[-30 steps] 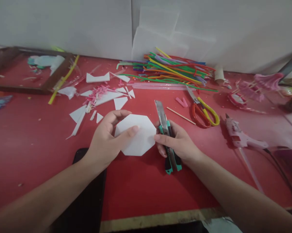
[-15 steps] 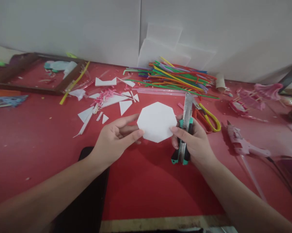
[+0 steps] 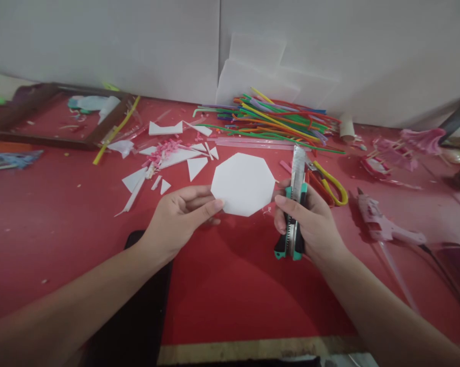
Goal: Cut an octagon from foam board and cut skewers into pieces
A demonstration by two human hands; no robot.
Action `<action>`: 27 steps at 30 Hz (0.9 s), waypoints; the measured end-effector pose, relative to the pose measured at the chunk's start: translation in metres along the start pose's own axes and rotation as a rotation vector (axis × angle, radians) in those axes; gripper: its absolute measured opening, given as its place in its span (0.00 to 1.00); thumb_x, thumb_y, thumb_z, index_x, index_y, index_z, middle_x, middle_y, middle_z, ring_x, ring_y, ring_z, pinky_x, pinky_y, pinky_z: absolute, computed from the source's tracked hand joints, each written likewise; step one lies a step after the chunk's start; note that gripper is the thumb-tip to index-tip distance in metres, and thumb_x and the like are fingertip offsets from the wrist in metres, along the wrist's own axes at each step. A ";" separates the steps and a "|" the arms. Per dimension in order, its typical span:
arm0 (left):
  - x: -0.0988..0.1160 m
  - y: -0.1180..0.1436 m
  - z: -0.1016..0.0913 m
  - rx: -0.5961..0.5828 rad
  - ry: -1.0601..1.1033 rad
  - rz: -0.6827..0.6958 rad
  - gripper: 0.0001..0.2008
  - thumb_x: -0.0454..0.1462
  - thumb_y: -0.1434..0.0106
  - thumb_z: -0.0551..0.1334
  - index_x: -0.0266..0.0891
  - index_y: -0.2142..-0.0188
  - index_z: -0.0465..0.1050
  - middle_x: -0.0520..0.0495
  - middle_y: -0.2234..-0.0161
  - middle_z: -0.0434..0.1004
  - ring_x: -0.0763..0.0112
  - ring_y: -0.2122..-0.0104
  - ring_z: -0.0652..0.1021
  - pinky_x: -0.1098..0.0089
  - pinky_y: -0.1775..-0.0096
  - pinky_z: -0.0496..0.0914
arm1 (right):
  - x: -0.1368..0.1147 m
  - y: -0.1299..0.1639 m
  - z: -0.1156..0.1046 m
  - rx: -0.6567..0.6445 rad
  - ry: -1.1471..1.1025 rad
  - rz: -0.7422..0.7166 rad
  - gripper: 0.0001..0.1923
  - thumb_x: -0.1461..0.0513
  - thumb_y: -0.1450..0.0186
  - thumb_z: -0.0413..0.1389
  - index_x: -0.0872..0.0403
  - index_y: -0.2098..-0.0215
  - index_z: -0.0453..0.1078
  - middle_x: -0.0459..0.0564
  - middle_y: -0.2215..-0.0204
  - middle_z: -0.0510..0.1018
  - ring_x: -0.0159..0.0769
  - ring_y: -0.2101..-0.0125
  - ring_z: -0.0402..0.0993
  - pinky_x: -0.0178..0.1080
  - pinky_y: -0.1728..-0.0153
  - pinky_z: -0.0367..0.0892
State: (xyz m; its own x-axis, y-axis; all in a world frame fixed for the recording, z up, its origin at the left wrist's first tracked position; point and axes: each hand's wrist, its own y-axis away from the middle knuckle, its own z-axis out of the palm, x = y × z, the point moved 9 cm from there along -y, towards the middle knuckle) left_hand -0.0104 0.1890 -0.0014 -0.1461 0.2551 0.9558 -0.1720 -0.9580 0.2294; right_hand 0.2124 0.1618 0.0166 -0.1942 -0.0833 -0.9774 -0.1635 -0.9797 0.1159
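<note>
My left hand (image 3: pixel 180 214) pinches the near left edge of a white octagon (image 3: pixel 243 183) cut from foam sheet and holds it just above the red table (image 3: pixel 230 285). My right hand (image 3: pixel 309 221) is closed around a teal and black utility knife (image 3: pixel 294 214), its metal blade end pointing away from me. The right thumb sits close to the octagon's right edge, apart from it.
White offcuts and pink scraps (image 3: pixel 164 155) lie to the left. Several coloured straws (image 3: pixel 275 120) are piled at the back before white foam sheets (image 3: pixel 260 71). Scissors (image 3: pixel 325 181) and a pink glue gun (image 3: pixel 382 227) sit right, a wooden frame (image 3: pixel 57 114) far left, a dark phone (image 3: pixel 138 311) near me.
The octagon has gone from lying under my left hand to being lifted and carried right and away. My right hand turned the knife upright and let go of the octagon's edge.
</note>
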 end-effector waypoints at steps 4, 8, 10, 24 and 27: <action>-0.003 0.001 0.001 -0.028 -0.018 -0.024 0.26 0.43 0.51 0.78 0.38 0.54 0.79 0.41 0.60 0.85 0.57 0.63 0.85 0.66 0.66 0.83 | 0.001 -0.001 -0.001 -0.006 -0.027 -0.021 0.18 0.61 0.44 0.68 0.50 0.60 0.67 0.37 0.73 0.73 0.23 0.86 0.67 0.32 0.86 0.63; -0.002 0.000 0.001 -0.037 0.011 -0.007 0.28 0.45 0.46 0.75 0.41 0.47 0.76 0.44 0.61 0.85 0.60 0.63 0.85 0.71 0.67 0.82 | 0.002 -0.002 -0.001 -0.001 -0.047 -0.025 0.19 0.61 0.46 0.69 0.51 0.61 0.67 0.37 0.73 0.73 0.23 0.87 0.67 0.31 0.87 0.63; 0.000 -0.001 0.004 -0.066 0.024 0.018 0.29 0.45 0.43 0.74 0.44 0.44 0.73 0.46 0.61 0.85 0.63 0.64 0.85 0.73 0.67 0.82 | 0.003 -0.002 0.000 0.002 -0.046 -0.018 0.20 0.61 0.47 0.69 0.51 0.61 0.67 0.37 0.73 0.74 0.24 0.87 0.67 0.31 0.87 0.63; 0.008 0.006 0.022 -0.247 -0.090 0.117 0.44 0.46 0.40 0.71 0.48 0.31 0.49 0.44 0.56 0.83 0.58 0.62 0.85 0.66 0.65 0.82 | 0.018 0.007 0.014 -0.102 0.050 0.096 0.23 0.58 0.46 0.70 0.49 0.64 0.59 0.34 0.86 0.69 0.25 0.87 0.63 0.30 0.85 0.59; 0.008 0.007 0.022 -0.212 -0.160 0.117 0.44 0.43 0.41 0.72 0.43 0.33 0.48 0.43 0.59 0.83 0.59 0.63 0.85 0.69 0.66 0.81 | 0.020 0.006 0.018 -0.109 0.027 0.102 0.23 0.59 0.46 0.70 0.49 0.64 0.59 0.33 0.87 0.68 0.25 0.87 0.62 0.29 0.85 0.58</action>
State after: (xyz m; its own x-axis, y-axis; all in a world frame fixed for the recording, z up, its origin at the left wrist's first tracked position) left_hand 0.0087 0.1810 0.0120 -0.0244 0.1040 0.9943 -0.3648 -0.9269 0.0880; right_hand 0.1903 0.1574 0.0014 -0.1778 -0.1873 -0.9661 -0.0377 -0.9797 0.1969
